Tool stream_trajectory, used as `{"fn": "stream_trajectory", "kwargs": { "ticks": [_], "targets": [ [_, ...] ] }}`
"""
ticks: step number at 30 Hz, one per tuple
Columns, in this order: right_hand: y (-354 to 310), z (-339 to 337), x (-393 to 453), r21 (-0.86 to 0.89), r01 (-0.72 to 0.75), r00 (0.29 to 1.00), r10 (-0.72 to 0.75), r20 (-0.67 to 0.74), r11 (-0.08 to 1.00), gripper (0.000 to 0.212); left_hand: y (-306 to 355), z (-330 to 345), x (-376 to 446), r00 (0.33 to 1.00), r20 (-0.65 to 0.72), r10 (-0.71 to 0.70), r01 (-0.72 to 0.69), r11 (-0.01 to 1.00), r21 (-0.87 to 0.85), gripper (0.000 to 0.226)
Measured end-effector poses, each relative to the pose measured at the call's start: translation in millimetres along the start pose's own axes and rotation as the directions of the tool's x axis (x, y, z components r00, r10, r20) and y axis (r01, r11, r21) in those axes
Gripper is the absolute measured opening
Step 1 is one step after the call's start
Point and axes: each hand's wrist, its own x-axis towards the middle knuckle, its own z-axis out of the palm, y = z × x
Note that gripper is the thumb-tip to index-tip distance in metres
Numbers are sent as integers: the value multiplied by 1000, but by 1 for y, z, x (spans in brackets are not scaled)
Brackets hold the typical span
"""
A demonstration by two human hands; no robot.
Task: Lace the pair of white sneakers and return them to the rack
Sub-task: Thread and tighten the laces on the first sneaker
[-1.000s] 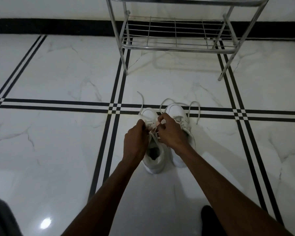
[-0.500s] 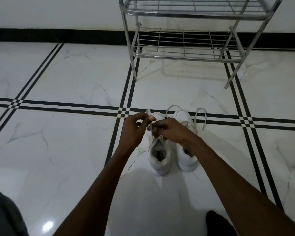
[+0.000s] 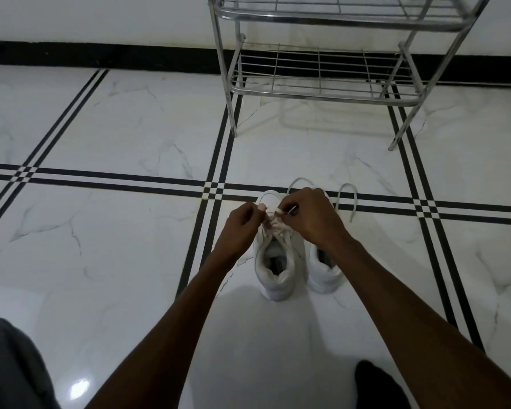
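Two white sneakers stand side by side on the marble floor, toes pointing away from me. Over the left sneaker (image 3: 276, 270) my left hand (image 3: 242, 225) pinches one end of its white lace (image 3: 273, 224). My right hand (image 3: 313, 216) pinches the other end of that lace just beside it, above the tongue. The right sneaker (image 3: 325, 270) is partly covered by my right wrist; its loose lace (image 3: 345, 196) loops out on the floor beyond the toe.
A steel wire shoe rack (image 3: 322, 87) stands against the wall straight ahead, both visible shelves bare. Black double lines cross the white floor (image 3: 130, 231). A grey cloth patch (image 3: 9, 364) fills the bottom left corner, and a dark shape (image 3: 375, 385) lies at the bottom right.
The view has tilted up, so the shoes and rack sit lower in frame. Both hands have closed in together over the left sneaker's lace, fingertips now nearly touching.
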Motion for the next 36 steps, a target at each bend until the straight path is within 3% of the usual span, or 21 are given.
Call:
{"fn": "stream_trajectory", "kwargs": {
  "ticks": [3, 5, 8, 10, 12, 15, 16, 18, 20, 22, 24, 26, 29, 31, 34, 36],
  "targets": [
    [0, 7, -2, 41, -18, 993, 23, -119, 999, 8, -2, 4, -1, 1000, -11, -10, 10, 1000, 2, 35],
    [1, 8, -1, 230, -76, 988, 105, -114, 970, 7, -8, 1, 4, 998, -42, 42, -38, 995, 95, 31],
    [5, 10, -1, 512, -194, 971, 237, -20, 837, 12, -24, -7, 13, 991, -60, 117, -78, 895, 439, 32],
    [5, 9, -3, 598, -227, 963, 267, 23, 769, 15, -29, -14, 14, 986, -141, 91, 4, 826, 564, 22],
    [6, 7, -3, 662, -257, 955, 289, 63, 704, 17, -25, -20, 9, 974, -220, 54, 52, 893, 448, 26],
    [5, 7, -1, 721, -330, 936, 312, 165, 610, 23, -5, -32, 0, 987, -161, 0, -6, 999, -38, 41],
    [6, 8, 1, 705, -353, 929, 319, 187, 615, 26, -1, -34, 0, 991, -133, -3, -17, 989, -150, 43],
    [15, 8, 7, 559, -383, 919, 366, 148, 736, 27, 0, -40, 1, 985, -175, 1, -25, 990, -138, 45],
    [39, 11, 9, 185, -373, 921, 387, -44, 909, 23, -18, -52, -1, 956, -293, 15, 10, 997, 82, 50],
    [67, 17, 3, -165, -383, 915, 349, -204, 909, 19, -49, -68, -10, 911, -413, -9, 171, 919, 356, 45],
    [80, 23, -6, -272, -402, 908, 344, -237, 874, 19, -77, -77, -24, 875, -470, -121, 362, 807, 467, 40],
    [77, 26, -9, -243, -357, 922, 297, -249, 902, 21, -88, -74, -28, 865, -466, -183, 417, 779, 468, 40],
    [58, 18, -11, -197, -311, 929, 255, -268, 930, 37, -89, -61, -21, 892, -444, -84, 320, 811, 491, 34],
    [51, 15, -13, -210, -231, 963, 192, -191, 950, 49, -80, -48, -18, 917, -398, 39, 200, 818, 539, 28],
    [47, 23, -13, -242, -27, 999, 37, 35, 970, 31, -57, -20, -14, 980, -160, 118, -35, 893, 448, 29],
    [42, 29, -12, -319, 5, 993, 34, 115, 948, 23, -47, -3, -10, 991, -36, 130, -107, 919, 379, 23]
  ]
}}
